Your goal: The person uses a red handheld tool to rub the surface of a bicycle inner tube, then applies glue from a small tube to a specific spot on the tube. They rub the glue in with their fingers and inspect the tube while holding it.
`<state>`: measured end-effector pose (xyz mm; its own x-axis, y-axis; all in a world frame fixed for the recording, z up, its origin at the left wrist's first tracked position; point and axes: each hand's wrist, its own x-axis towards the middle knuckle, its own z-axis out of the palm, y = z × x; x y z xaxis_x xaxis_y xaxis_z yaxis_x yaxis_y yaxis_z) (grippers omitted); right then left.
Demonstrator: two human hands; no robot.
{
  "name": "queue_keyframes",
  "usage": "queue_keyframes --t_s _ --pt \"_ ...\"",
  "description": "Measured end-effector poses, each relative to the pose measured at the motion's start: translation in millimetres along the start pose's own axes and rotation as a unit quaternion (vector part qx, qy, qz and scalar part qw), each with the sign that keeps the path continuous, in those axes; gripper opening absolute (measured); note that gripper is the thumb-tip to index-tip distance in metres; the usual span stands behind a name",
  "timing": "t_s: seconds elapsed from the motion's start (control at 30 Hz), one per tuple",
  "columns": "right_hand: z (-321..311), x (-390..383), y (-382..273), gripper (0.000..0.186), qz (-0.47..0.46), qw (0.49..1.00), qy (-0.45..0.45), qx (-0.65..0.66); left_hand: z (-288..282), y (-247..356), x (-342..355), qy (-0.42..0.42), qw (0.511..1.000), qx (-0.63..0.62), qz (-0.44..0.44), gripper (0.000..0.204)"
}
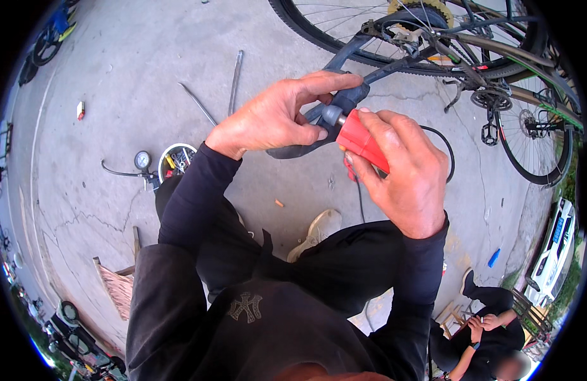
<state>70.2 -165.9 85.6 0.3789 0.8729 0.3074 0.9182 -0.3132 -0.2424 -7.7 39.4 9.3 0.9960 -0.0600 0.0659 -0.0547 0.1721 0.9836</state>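
In front of me a flattened black rubber inner tube (352, 96) stretches from the bicycle's wheel toward my lap. My left hand (271, 117) grips it, index finger stretched along its upper side and thumb below. My right hand (404, 168) is wrapped round a red handheld power tool (364, 140), its metal shaft pointing left. The tool's rounded grey head (332, 114) is at the tube, between my two hands; whether it touches the rubber I cannot tell. A black cord (449, 143) loops to the right of my right hand.
A bicycle (477, 76) lies at the upper right. Two metal levers (236, 81) rest on the concrete, above a tool bucket (178, 159) and a pressure gauge (142, 160) with hose. A seated person (481, 330) is at the lower right, near a white car (552, 254).
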Motion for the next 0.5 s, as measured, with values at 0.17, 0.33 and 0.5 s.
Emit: queue_keyframes --t_s 0.17,0.33,0.5 --pt "1.2 2.3 1.8 0.055 0.003 0.999 0.034 -0.027 0.1 -5.3 0.7 0.000 1.000 -0.014 0.024 0.075" --pt "-2.8 -2.0 -2.4 0.057 0.000 1.000 -0.001 0.011 1.5 1.0 1.4 -0.009 1.000 -0.017 -0.013 0.076" --pt "-4.2 3.3 3.5 0.054 0.010 1.000 0.015 -0.017 2.1 7.9 2.5 0.003 0.999 -0.016 -0.031 0.079"
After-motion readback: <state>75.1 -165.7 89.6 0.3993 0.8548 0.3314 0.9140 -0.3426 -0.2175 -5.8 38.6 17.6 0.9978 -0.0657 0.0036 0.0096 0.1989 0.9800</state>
